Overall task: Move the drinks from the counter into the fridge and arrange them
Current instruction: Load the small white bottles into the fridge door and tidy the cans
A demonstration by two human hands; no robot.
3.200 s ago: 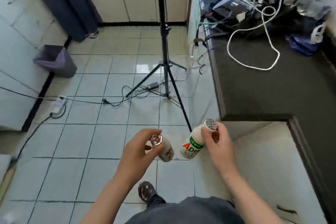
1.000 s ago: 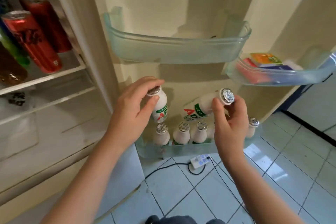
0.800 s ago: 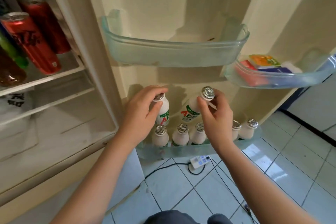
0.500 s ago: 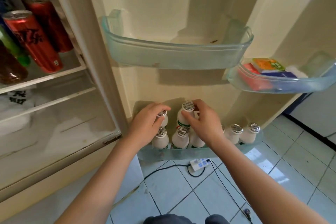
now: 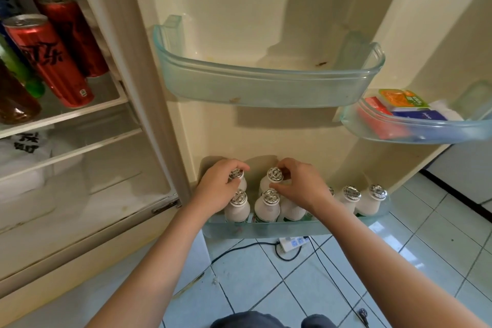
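Starting at the left, 2 red cola cans (image 5: 48,61) stand on the fridge shelf (image 5: 87,110). Down in the lowest door bin (image 5: 266,229), the left hand (image 5: 214,190) pinches the foil-capped neck of a small white milk-drink bottle (image 5: 236,174), fingers curled round it. Just beside it, the right hand (image 5: 302,186) pinches the neck of a second bottle (image 5: 274,174) the same way. Both stand upright behind the front row (image 5: 267,209) of like bottles; whether their bases touch the bin floor is hidden. Further right, 2 more bottles (image 5: 351,198) stand apart from the hands. I judge these light, stiff plastic and smooth-sided, apt to topple against neighbours. The foil lid looks easily punctured, so the neck just under the cap seems the best hold.
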